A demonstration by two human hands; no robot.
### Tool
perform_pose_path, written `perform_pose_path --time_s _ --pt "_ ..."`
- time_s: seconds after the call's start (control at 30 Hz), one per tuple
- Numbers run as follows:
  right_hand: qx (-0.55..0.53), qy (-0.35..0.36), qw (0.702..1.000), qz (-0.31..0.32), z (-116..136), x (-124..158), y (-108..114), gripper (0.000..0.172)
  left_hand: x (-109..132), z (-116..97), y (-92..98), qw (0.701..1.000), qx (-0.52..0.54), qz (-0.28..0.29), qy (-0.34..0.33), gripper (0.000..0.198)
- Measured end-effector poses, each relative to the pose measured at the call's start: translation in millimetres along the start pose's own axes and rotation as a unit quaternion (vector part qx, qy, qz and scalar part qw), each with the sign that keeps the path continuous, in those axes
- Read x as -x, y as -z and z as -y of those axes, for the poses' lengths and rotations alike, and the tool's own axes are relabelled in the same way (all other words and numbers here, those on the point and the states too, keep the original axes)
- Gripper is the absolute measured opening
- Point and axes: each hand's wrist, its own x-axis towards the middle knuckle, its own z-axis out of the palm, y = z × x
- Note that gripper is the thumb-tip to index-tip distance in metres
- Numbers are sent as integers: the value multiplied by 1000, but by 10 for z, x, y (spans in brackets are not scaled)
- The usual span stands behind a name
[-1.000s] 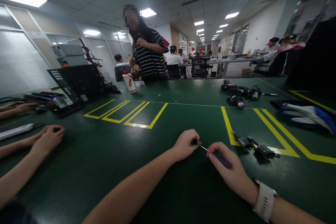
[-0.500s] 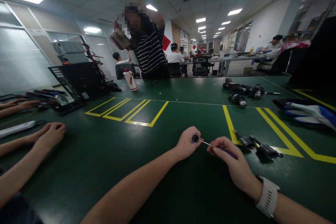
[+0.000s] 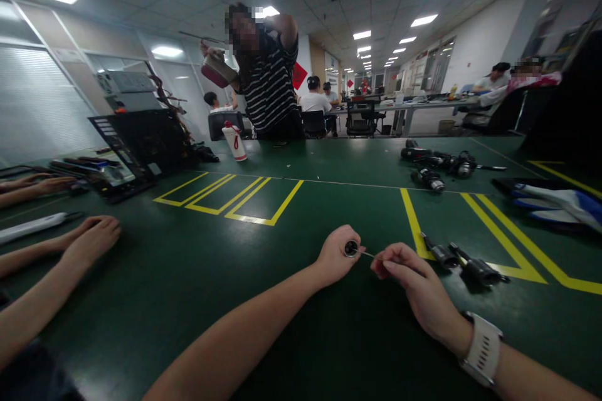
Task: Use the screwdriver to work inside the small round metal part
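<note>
My left hand (image 3: 336, 257) is closed around a dark cylindrical part (image 3: 350, 249), its round, bright-rimmed opening facing me. Most of that part is hidden in the fist. My right hand (image 3: 409, 279), with a pale watch strap on the wrist, pinches a screwdriver (image 3: 367, 254) by its thin metal shaft end. The tip meets the edge of the cylinder's opening; whether it sits in a screw, I cannot tell. The screwdriver's handle is hidden by the palm. Just beyond the right hand, two black cylindrical parts (image 3: 480, 267) lie on the green table (image 3: 263, 269).
Several black tool-like parts (image 3: 435, 163) lie farther back on the right, near blue-and-white gloves (image 3: 555, 200). A white cup (image 3: 234, 141) stands at the far edge. Left are another person's hands (image 3: 94, 238), a white bar (image 3: 35, 227) and a black frame (image 3: 141, 144). A person in stripes (image 3: 268, 88) stands opposite.
Less of the screwdriver's shaft shows between my hands now; both hands stay nearly in place. The standing person's raised arm and the bag-like object they hold have shifted.
</note>
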Motion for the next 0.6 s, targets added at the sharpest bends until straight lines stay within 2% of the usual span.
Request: perform_pose_path --time_s 0.23,0.6 --pt "99 1 995 -5 -21 47 0 8 3 -14 -5 997 -79 12 1 11" --pt "-56 -37 998 6 32 -25 -30 7 4 5 -7 1000 1 -5 -12 15"
